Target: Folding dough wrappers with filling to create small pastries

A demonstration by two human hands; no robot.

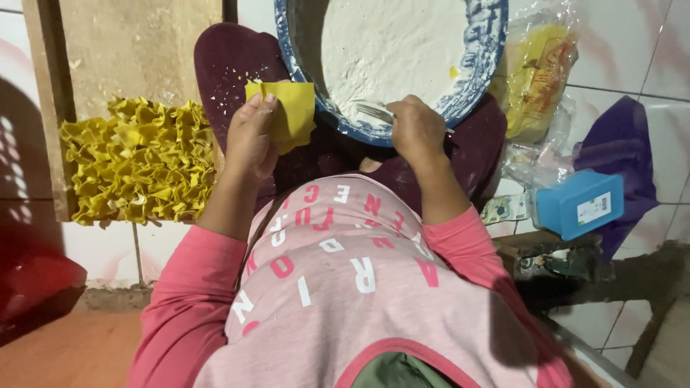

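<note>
- Head camera looks down on a seated person in a pink shirt, a blue-rimmed bowl (480,68) of white filling resting on the lap.
- Left hand (251,136) pinches a square yellow dumpling wrapper (291,111) between thumb and fingers, holding it up just beside the bowl's near rim.
- Right hand (417,129) is closed around a metal fork (374,110), its tines lying in the filling at the near edge of the bowl.
- Folded yellow dumplings (136,162) sit packed in rows on a wooden board (136,43) to the left, well apart from the bowl.
- Plastic bag of more yellow wrappers (535,68) and a blue box (581,203) lie on the tiled floor to the right.
- Done well, by this view, the step calls for a small forkful placed at the wrapper's centre, the wrapper kept flat on the fingers and its edges free of filling so that they can seal.
</note>
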